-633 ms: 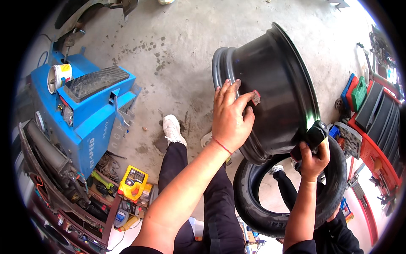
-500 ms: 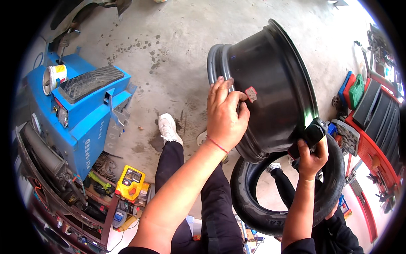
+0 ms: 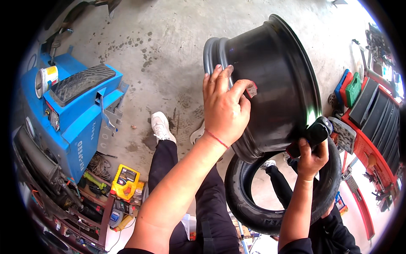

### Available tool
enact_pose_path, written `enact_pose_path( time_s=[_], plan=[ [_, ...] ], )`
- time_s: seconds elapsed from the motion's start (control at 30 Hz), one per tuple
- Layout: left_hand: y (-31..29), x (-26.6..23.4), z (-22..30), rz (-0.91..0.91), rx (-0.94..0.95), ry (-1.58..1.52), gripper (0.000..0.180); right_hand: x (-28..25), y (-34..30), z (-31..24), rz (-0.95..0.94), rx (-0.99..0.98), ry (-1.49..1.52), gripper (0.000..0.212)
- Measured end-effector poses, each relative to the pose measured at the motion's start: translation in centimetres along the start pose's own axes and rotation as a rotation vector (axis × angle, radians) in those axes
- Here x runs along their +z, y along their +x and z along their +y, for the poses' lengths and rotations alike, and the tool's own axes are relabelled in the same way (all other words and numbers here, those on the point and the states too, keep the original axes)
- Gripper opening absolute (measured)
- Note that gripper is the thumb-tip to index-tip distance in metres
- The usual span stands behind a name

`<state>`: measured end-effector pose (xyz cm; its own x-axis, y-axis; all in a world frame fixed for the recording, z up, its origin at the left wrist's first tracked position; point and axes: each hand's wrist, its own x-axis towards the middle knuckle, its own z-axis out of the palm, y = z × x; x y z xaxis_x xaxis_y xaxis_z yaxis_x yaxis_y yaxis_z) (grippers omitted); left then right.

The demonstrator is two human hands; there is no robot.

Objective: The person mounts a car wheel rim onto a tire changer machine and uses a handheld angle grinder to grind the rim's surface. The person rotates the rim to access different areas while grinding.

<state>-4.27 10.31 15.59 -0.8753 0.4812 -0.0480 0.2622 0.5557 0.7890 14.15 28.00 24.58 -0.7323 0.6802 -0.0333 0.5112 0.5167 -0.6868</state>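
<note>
One wide black metal wheel rim (image 3: 275,76), right of centre in my view.
Left hand (image 3: 226,111) lies open against it; right hand (image 3: 314,160) grips a stubby black tool (image 3: 318,130). I judge edge work underway; next calls for steady support.

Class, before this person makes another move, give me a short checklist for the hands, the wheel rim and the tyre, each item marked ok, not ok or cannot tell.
1. Left hand on the wheel rim: ok, fingers lie on its grooved end.
2. Grip of the right hand on the black handheld tool: ok, closed round it.
3. Red-edged tag by the left hand, stuck or held: cannot tell.
4. Tyre off the wheel rim: ok, though contact between them is unclear.
5. Nobody else close by: not ok, another person's dark sleeve shows beside the tyre.
</note>
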Motion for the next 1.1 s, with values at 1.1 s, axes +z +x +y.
enact_pose_path(
  time_s=[1.1],
  plan=[
    [-6.6, -3.6, -3.4, -0.111, -0.814, -0.402, 0.020, 3.7, -0.4, -3.6, 0.014, -0.202, -0.229, 0.039]
  ],
)
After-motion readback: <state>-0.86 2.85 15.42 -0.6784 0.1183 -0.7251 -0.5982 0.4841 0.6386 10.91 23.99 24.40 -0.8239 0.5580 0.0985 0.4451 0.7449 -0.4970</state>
